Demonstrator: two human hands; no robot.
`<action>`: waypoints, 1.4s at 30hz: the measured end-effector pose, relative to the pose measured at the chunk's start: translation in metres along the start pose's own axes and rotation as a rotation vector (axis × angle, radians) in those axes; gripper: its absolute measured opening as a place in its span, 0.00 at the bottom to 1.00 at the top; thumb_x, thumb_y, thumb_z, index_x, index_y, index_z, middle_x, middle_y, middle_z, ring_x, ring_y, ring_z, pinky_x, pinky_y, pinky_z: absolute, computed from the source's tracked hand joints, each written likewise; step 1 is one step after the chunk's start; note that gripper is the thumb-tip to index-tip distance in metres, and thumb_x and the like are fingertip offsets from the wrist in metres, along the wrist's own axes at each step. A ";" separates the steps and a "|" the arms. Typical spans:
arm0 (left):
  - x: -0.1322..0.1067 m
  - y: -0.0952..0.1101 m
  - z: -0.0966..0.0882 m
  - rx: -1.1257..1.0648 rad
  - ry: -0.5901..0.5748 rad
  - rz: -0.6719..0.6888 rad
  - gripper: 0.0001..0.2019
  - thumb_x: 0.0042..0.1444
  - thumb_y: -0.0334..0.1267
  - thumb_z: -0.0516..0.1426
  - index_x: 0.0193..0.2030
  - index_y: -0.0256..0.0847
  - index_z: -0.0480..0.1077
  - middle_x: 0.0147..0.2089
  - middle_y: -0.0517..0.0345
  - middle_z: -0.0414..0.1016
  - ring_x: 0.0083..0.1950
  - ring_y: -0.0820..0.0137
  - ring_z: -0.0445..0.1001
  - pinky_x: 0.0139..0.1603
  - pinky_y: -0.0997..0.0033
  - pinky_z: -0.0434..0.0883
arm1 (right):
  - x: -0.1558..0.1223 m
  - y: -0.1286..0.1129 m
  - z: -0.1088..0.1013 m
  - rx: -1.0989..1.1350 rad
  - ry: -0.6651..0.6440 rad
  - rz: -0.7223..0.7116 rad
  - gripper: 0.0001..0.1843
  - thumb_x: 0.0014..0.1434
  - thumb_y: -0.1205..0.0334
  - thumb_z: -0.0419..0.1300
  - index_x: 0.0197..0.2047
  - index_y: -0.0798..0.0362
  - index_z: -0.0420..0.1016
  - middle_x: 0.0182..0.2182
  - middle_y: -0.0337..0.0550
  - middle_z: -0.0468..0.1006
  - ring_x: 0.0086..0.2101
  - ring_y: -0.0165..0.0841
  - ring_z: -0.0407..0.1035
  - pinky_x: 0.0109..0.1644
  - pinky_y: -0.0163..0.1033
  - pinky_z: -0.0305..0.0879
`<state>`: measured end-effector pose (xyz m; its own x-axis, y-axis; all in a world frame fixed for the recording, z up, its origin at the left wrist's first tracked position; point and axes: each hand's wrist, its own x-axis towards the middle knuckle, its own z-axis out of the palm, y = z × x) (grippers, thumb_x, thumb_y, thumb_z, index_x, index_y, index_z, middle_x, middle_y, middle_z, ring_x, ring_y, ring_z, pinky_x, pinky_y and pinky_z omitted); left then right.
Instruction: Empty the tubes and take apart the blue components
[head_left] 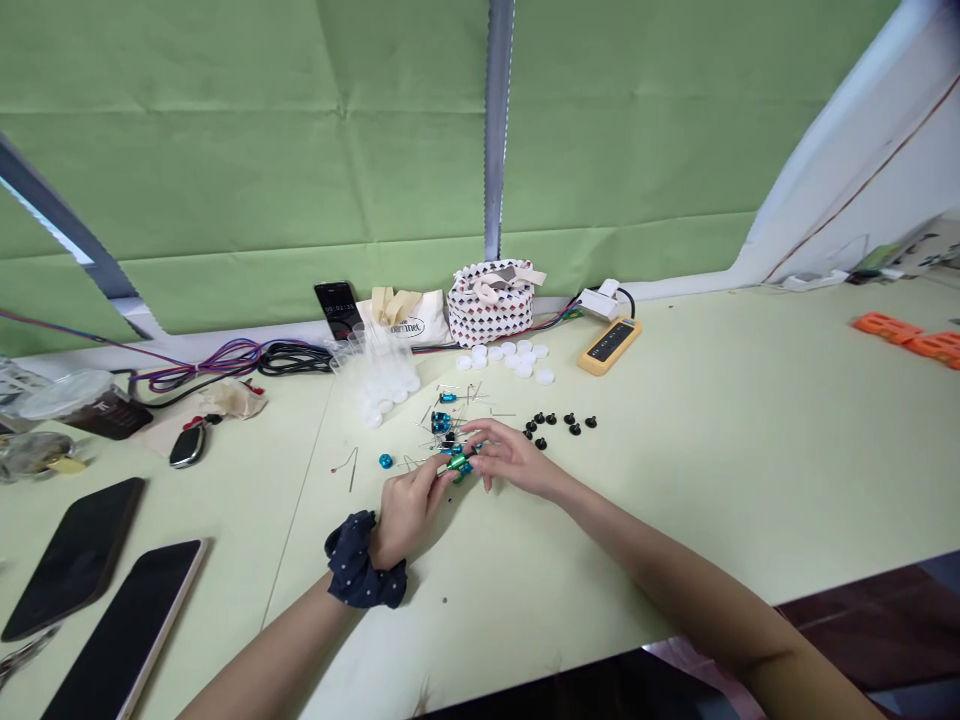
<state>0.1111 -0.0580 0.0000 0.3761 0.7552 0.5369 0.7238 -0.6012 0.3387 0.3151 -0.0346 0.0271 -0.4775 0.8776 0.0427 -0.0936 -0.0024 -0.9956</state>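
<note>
A small green metallic cylinder is pinched between the thumb and fingers of my left hand, which wears a dark dotted scrunchie at the wrist. My right hand meets it from the other side, fingers bent around the cylinder's dark end; what they grip is too small to make out. Just beyond my fingers lies a loose pile of blue metallic parts and thin bent wires. One blue piece sits apart on the left, near a bent wire. Several black knob-like parts lie beyond my right hand.
Behind the pile are white round caps, clear plastic tubes, a patterned pouch and a phone timer. A yellow device lies right. Two phones, a car key and cables occupy the left.
</note>
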 end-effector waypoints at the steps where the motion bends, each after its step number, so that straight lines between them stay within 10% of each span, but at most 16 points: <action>1: 0.000 0.001 -0.001 0.004 0.000 0.009 0.10 0.64 0.40 0.50 0.46 0.40 0.67 0.28 0.60 0.78 0.25 0.74 0.75 0.24 0.78 0.63 | 0.000 0.000 0.000 -0.001 -0.003 0.037 0.23 0.54 0.48 0.61 0.48 0.52 0.68 0.31 0.40 0.72 0.23 0.25 0.66 0.22 0.31 0.65; 4: 0.001 0.002 -0.002 0.005 -0.006 0.024 0.10 0.64 0.41 0.49 0.46 0.40 0.67 0.27 0.60 0.77 0.24 0.74 0.74 0.24 0.78 0.63 | 0.000 0.000 0.001 -0.037 0.007 0.068 0.20 0.58 0.45 0.55 0.39 0.56 0.71 0.22 0.36 0.69 0.16 0.21 0.58 0.17 0.29 0.58; 9: 0.001 0.001 -0.002 0.008 -0.013 -0.011 0.11 0.64 0.41 0.49 0.46 0.40 0.67 0.26 0.61 0.77 0.23 0.75 0.74 0.24 0.79 0.62 | -0.001 -0.004 0.002 0.008 -0.003 -0.007 0.26 0.52 0.50 0.63 0.52 0.49 0.66 0.38 0.42 0.72 0.28 0.26 0.68 0.28 0.32 0.68; 13: 0.002 0.001 -0.002 0.006 -0.040 -0.002 0.11 0.64 0.41 0.49 0.46 0.39 0.67 0.27 0.60 0.77 0.24 0.74 0.74 0.25 0.79 0.62 | 0.000 -0.001 0.001 -0.051 0.002 0.104 0.21 0.59 0.45 0.54 0.39 0.57 0.71 0.22 0.37 0.68 0.15 0.22 0.57 0.17 0.29 0.56; 18: 0.000 -0.001 -0.002 -0.014 -0.068 -0.023 0.11 0.64 0.41 0.48 0.47 0.40 0.67 0.28 0.60 0.77 0.25 0.74 0.73 0.26 0.78 0.61 | 0.000 0.000 0.001 -0.002 -0.017 -0.006 0.23 0.52 0.52 0.63 0.49 0.51 0.69 0.34 0.41 0.72 0.27 0.26 0.66 0.26 0.32 0.66; 22: 0.000 0.000 -0.003 -0.056 -0.115 -0.074 0.12 0.64 0.42 0.49 0.48 0.40 0.67 0.29 0.59 0.75 0.26 0.74 0.71 0.28 0.77 0.60 | 0.002 0.004 0.002 -0.053 -0.020 0.098 0.21 0.58 0.46 0.55 0.43 0.56 0.71 0.22 0.36 0.68 0.16 0.22 0.57 0.18 0.30 0.54; 33: 0.023 0.011 -0.023 -0.999 -0.575 -0.571 0.19 0.61 0.53 0.48 0.33 0.38 0.65 0.19 0.68 0.49 0.20 0.78 0.45 0.20 0.76 0.47 | -0.012 -0.013 -0.010 -0.865 -0.073 -0.636 0.11 0.62 0.70 0.49 0.44 0.55 0.70 0.39 0.49 0.74 0.40 0.33 0.68 0.44 0.39 0.67; 42: 0.024 0.011 -0.026 -1.332 -0.748 -0.767 0.18 0.58 0.53 0.52 0.29 0.39 0.58 0.20 0.70 0.45 0.19 0.80 0.39 0.18 0.78 0.42 | -0.016 -0.018 -0.007 -0.824 -0.052 -0.633 0.09 0.63 0.68 0.49 0.39 0.53 0.71 0.39 0.50 0.72 0.41 0.34 0.67 0.43 0.40 0.68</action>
<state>0.1125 -0.0532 0.0367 0.6484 0.6685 -0.3643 0.0536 0.4373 0.8977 0.3306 -0.0451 0.0438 -0.5877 0.5826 0.5615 0.2765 0.7968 -0.5373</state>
